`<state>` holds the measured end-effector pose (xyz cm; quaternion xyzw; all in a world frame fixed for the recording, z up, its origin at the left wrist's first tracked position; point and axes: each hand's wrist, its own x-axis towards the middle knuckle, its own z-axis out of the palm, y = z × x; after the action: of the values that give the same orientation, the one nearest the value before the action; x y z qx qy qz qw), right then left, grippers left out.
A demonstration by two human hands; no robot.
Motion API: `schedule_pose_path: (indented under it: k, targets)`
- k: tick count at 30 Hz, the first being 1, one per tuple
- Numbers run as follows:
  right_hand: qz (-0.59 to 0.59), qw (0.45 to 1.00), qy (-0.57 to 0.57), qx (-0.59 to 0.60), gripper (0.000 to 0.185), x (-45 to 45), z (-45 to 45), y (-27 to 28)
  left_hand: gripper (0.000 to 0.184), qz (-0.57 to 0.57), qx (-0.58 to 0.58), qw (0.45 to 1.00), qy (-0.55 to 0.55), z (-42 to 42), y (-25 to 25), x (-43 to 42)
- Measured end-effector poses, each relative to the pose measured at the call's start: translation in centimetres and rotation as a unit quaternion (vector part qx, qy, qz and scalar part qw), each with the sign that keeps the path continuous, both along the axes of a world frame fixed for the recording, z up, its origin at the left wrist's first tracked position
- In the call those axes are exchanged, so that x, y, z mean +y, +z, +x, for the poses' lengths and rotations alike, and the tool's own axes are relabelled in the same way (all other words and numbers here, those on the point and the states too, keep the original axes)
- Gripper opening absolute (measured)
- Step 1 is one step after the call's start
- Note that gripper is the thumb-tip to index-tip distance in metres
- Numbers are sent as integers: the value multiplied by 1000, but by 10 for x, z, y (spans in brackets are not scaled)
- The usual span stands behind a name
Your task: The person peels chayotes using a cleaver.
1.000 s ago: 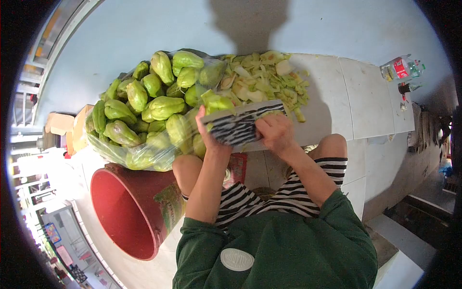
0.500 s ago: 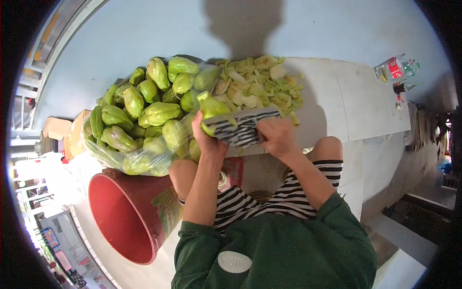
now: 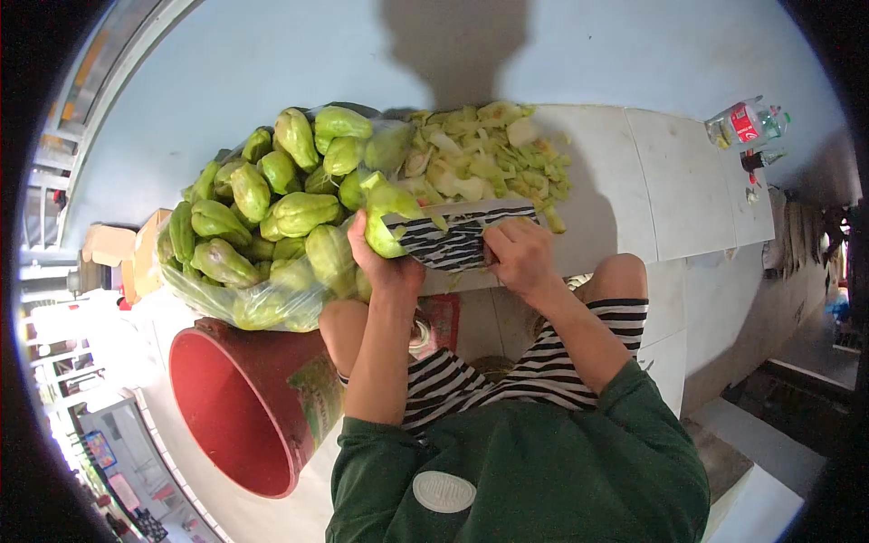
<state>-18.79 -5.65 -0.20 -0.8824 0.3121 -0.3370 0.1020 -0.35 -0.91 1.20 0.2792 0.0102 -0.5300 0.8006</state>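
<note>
The fruit (image 3: 387,206) is bright yellow-green and glossy, its narrow end pointing to 11 o'clock; it sits in the left hand (image 3: 384,262), which grasps its lower part. The right hand (image 3: 520,257) is clenched at the near end of a knife (image 3: 462,242); the wide blade, marked with black and white stripes, overlaps the fruit's 3 o'clock side. From the fruit, a clear plastic bag (image 3: 288,306) at 9 o'clock contains many whole green fruits (image 3: 306,214). A red tub (image 3: 282,376) at 7 o'clock shows its red inner wall. Loose peelings (image 3: 471,163) lie at 2 o'clock.
</note>
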Motion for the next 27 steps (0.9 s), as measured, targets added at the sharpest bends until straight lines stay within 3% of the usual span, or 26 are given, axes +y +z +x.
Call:
schedule_pose_path:
  k: [3, 5, 7, 11, 17, 19, 21, 27]
  targets:
    - [-6, 1000, 9, 7, 14, 8, 3, 10, 49, -32, -21, 997, -65, 1, -3, 6]
    - [-14, 1000, 13, 19, 15, 7, 3, 8, 47, -16, -34, 998, -59, -3, 1, 7]
    - [50, 998, 2, 29, 18, 4, -1, 1, 44, 26, 20, 999, -23, -4, 5, 6]
    - [72, 997, -2, 32, 20, 2, -3, 2, 43, -9, 24, 1000, -10, 5, -2, 5]
    - [81, 997, 9, 4, 19, 9, -4, 1, 46, 1, -21, 999, -24, 0, -3, 8]
    - [134, 991, -11, -10, 20, 2, -7, -10, 46, 1, -30, 999, -15, 1, -7, 9]
    - [126, 992, -15, 6, 21, 1, -13, -9, 53, -79, -20, 996, -45, 8, -12, 13]
    - [135, 989, 50, -24, 24, 11, -13, 12, 60, -17, -64, 996, -64, 3, 0, 13]
